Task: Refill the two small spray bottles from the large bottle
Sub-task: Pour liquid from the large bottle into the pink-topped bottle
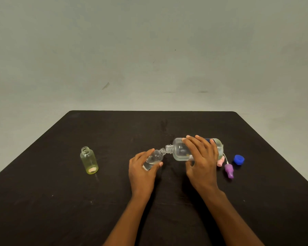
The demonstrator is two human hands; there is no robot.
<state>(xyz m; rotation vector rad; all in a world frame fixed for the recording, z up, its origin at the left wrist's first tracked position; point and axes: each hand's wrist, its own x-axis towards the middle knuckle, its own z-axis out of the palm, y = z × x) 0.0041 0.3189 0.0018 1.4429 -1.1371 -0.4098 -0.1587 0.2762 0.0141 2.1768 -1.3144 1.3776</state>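
Note:
My right hand (202, 158) grips the large clear bottle (180, 150), tipped on its side with its open neck pointing left. My left hand (142, 167) holds a small clear spray bottle (154, 158) tilted so that its mouth meets the large bottle's neck; some clear liquid sits in it. A second small bottle (89, 160), yellowish and uncapped, stands upright at the left, apart from both hands.
On the black table (60, 201), right of my right hand, lie a purple spray head with a white tube (228, 170), a pink cap piece (220, 162) partly hidden by the hand, and a blue cap (239, 159). A pale wall rises behind the table.

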